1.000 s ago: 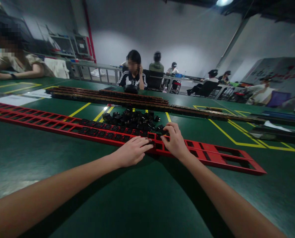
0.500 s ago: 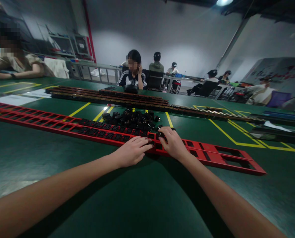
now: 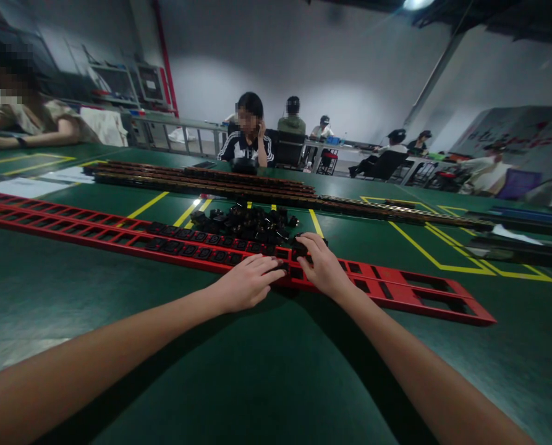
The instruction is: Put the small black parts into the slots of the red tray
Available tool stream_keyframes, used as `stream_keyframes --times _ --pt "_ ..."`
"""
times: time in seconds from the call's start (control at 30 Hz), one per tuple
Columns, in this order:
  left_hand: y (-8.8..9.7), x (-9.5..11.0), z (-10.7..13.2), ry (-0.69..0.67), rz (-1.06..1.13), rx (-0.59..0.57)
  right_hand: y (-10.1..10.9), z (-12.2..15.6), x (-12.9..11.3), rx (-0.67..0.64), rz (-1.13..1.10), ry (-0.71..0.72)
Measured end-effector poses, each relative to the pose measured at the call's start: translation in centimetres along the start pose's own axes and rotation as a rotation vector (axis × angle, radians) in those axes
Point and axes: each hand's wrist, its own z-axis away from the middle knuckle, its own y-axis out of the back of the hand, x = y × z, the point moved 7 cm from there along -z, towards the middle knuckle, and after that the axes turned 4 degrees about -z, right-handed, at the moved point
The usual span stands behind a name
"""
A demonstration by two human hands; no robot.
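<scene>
A long red slotted frame [image 3: 419, 295] lies across the green table [image 3: 266, 364]. Black socket parts fill several of its slots left of my hands. My left hand [image 3: 248, 284] rests flat on the frame, fingers stretched out over a filled slot. My right hand [image 3: 322, 267] is curled, its fingertips pinching a small black socket part [image 3: 298, 252] over a slot in the frame. Behind the frame sits a heap of loose black socket parts [image 3: 250, 222].
Dark long strips [image 3: 201, 179] lie stacked farther back, with yellow floor-style lines [image 3: 437, 262] marked on the table. A person [image 3: 246, 133] sits across the table, another at the far left [image 3: 20, 117], and several more sit at tables behind.
My right hand has drawn back from the heap with a black part and shifted slightly left onto the frame. My left hand has stayed in place.
</scene>
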Motion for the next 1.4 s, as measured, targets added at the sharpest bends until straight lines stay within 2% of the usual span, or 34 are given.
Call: stream_keyframes --times 0.2,0.47,0.67,0.8,1.17,1.4 --pt "0.0 -0.1 0.0 -0.001 0.024 0.015 -0.1 0.0 0.1 -0.014 -0.019 -0.006" --pt "0.1 -0.1 0.0 0.001 0.015 -0.004 -0.9 0.2 1.1 -0.104 0.075 -0.157" --pt "0.0 0.0 -0.1 -0.002 0.02 0.014 -0.2 -0.1 0.1 -0.07 0.1 -0.045" --pt "0.1 -0.1 0.0 0.001 0.035 0.023 0.1 -0.2 -0.1 -0.053 0.138 -0.028" --pt "0.2 0.1 -0.1 -0.006 -0.007 -0.006 -1.0 0.0 0.5 -0.133 0.131 -0.028" --pt "0.3 0.1 -0.1 -0.012 0.009 -0.01 -1.0 -0.1 -0.1 -0.181 0.138 -0.001"
